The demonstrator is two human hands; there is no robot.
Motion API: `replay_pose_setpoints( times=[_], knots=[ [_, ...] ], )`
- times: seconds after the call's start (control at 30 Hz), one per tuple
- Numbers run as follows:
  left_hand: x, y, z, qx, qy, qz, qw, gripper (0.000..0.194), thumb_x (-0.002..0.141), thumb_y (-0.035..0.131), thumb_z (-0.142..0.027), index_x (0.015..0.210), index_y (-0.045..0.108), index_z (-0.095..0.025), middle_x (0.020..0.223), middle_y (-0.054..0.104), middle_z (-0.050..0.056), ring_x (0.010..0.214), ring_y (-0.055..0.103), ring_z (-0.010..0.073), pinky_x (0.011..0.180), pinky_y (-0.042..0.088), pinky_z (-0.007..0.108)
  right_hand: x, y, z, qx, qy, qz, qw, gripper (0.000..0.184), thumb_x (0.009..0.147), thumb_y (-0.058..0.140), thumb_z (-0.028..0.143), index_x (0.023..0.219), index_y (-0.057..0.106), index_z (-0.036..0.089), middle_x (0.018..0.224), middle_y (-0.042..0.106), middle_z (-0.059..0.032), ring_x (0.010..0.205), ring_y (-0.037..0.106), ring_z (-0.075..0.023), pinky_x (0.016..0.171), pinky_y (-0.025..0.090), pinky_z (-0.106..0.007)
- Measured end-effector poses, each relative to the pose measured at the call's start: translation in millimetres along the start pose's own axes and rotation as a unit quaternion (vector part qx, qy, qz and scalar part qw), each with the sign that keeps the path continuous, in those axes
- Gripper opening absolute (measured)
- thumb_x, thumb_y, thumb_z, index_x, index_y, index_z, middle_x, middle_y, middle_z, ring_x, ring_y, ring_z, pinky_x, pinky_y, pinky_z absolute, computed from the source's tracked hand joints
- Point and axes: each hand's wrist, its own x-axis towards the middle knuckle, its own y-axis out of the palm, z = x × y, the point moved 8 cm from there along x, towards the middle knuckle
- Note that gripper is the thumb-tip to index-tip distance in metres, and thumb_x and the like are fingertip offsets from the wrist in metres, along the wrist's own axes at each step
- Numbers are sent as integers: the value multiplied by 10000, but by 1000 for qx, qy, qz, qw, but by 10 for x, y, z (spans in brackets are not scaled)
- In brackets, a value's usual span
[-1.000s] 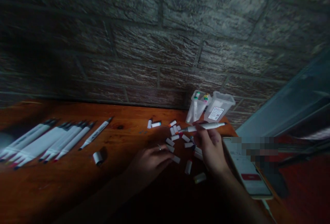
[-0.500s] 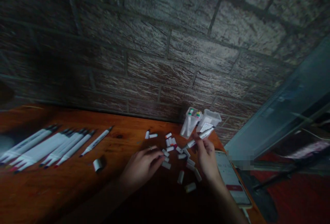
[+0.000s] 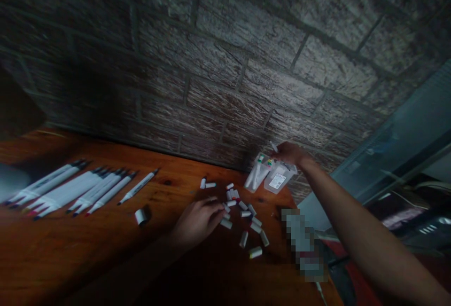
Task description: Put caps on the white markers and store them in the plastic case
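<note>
White cylindrical marker in the right hand, raised at the open tops of two clear plastic containers near a grey-brown brick wall. The right fingers are closed on it; only one short pale end shows, pointing up and to the left. Half a second earlier, this hand held the marker low beside the scattered caps; now the forearm reaches across from the right side, and the hand partly covers the container rims.

The left container holds a few white markers with green, yellow and pink ends. The right container, just beside it, has a white printed label on its front.

The left hand has changed little. It is low over the orange-brown wooden table, thumb and forefinger close together at a small white cap; whether they grip it, I cannot tell. Small white cylindrical caps, some with coloured ends, lie loosely spread to the right of that hand.

Farther left, a slanted row of white markers with dark ends lies as before, with a single white marker apart from it and a wider white cap nearby. At the table's right edge, a phone is mostly obscured by pixelation.
</note>
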Motion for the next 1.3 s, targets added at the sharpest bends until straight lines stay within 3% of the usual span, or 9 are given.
replay_pose_setpoints(
  times=[0.17,0.33,0.47,0.7,0.9,1.07,1.13,1.2,1.3],
  knots=[
    [-3,-24,8,3,-2,-13,1000,205,960,540,-252,940,741,-217,942,746,42,885,712,210,800,535,307,-21,89,69,-88,-15,22,996,151,779,697,269,725,761,143,693,727,-82,683,664,-184,539,360,-232],
    [-4,10,-10,-3,-1,0,1000,218,968,529,-256,934,741,-216,955,743,44,874,707,202,783,533,298,-16,124,50,-109,-26,35,993,218,860,636,296,843,779,131,765,753,-83,704,677,-175,546,385,-220],
    [4,-19,-23,2,6,-13,1000,219,965,533,-257,935,746,-216,932,746,41,863,705,193,790,528,285,19,147,42,-115,-29,31,992,198,833,667,249,958,780,146,854,770,-82,763,696,-180,588,421,-211],
    [8,-59,-29,-6,5,-18,1000,219,964,536,-255,918,746,-216,922,739,41,836,700,178,759,528,264,15,180,-12,-136,-12,-1,991,216,816,703,302,947,777,146,881,761,-113,837,707,-217,625,435,-230],
    [13,-45,11,-29,-2,-18,999,194,960,548,-233,930,739,-211,947,748,46,894,702,193,823,536,293,-22,182,52,-118,-12,-26,993,186,801,727,318,852,780,147,796,748,-98,752,697,-197,587,413,-229],
    [15,-68,34,-37,-10,-30,999,186,969,544,-252,965,726,-212,966,748,47,918,707,207,849,542,320,-268,-275,81,-73,-24,-131,988,283,899,617,331,1053,764,144,850,749,-97,735,667,-181,627,407,-248],
    [12,-115,12,-44,-6,-49,998,185,978,532,-255,1021,706,-212,1001,744,47,942,705,204,870,545,319,-537,-553,87,-48,-38,-204,977,370,920,582,401,1134,739,143,838,736,-92,697,640,-181,621,401,-266],
    [2,-212,-40,-45,3,-93,995,205,979,538,-266,1130,664,-207,1077,729,60,1001,692,205,916,541,325,-935,-820,149,29,-93,-323,941,396,867,643,482,1063,765,160,753,714,-63,599,586,-164,585,391,-272],
    [-34,-381,-159,-16,26,-179,983,395,961,576,-296,1336,532,-183,1264,654,117,1188,617,245,1043,489,388,-1386,-720,255,175,-135,-353,909,385,842,682,497,1027,770,172,749,716,-45,562,559,-142,543,395,-260]
  ],
)
